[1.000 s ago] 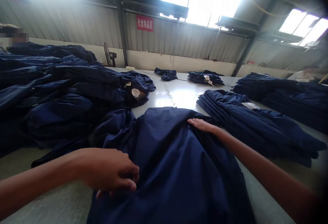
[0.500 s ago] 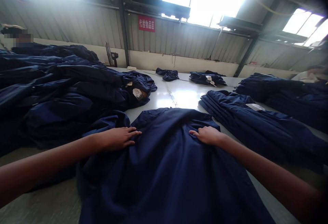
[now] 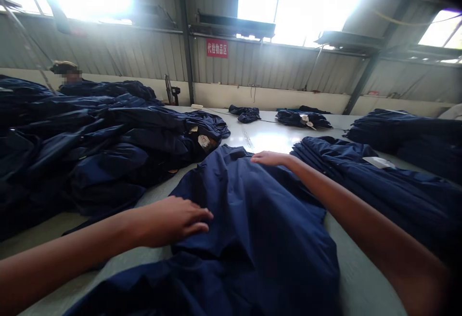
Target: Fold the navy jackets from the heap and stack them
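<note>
A navy blue garment (image 3: 252,224) lies spread on the grey table (image 3: 357,282) in front of me. My left hand (image 3: 173,219) rests flat on the garment's left edge, fingers stretched out and holding nothing. My right hand (image 3: 269,158) reaches far forward and lies flat on the garment's far end, fingers extended. Both forearms cross the lower part of the view.
A big heap of navy garments (image 3: 83,142) fills the left. A folded stack (image 3: 361,176) lies at the right, another pile (image 3: 407,133) behind it. Two small bundles (image 3: 245,112) (image 3: 303,119) sit at the far end. A person's head (image 3: 67,70) shows behind the left heap.
The garment has been folded narrower on the left side. My left hand slid back toward me along its left edge. My right hand stretched further out to the garment's far end.
</note>
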Demonstrator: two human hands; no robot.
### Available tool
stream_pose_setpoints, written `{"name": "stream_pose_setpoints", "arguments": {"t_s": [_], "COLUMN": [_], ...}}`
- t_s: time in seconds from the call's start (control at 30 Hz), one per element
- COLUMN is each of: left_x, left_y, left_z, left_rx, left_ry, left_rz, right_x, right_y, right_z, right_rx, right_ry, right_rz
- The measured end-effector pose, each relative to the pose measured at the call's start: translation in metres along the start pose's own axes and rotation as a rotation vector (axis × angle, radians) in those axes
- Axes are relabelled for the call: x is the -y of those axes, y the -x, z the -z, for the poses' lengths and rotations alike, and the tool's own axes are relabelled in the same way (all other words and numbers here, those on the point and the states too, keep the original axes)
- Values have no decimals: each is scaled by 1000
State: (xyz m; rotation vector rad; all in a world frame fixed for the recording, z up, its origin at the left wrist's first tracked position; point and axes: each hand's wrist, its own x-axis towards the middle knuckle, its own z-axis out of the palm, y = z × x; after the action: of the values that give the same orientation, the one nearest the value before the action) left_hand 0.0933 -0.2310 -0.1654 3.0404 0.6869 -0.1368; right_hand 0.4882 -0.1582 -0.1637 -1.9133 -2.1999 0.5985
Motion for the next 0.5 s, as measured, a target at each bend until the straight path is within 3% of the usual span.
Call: {"name": "stream_pose_setpoints", "arguments": {"t_s": [0.13, 0.23, 0.33, 0.4, 0.5], "left_x": [57, 117, 160, 169, 153], "left_y": [-31, -34, -17, 0, 20], "left_z": [-40, -88, -130, -142, -132], "left_rx": [-147, -161, -188, -206, -172], "left_ry": [-94, -46, 35, 53, 35], "left_rz": [1, 17, 30, 59, 81], "right_x": [-20, -50, -84, -105, -126], "right_y": [83, 151, 190, 197, 188], "right_z": [-41, -93, -135, -147, -134], "right_rx": [117, 7, -96, -155, -153], "right_ry": [324, 398, 318, 247, 173], "right_rz": [-219, -346, -371, -341, -294]}}
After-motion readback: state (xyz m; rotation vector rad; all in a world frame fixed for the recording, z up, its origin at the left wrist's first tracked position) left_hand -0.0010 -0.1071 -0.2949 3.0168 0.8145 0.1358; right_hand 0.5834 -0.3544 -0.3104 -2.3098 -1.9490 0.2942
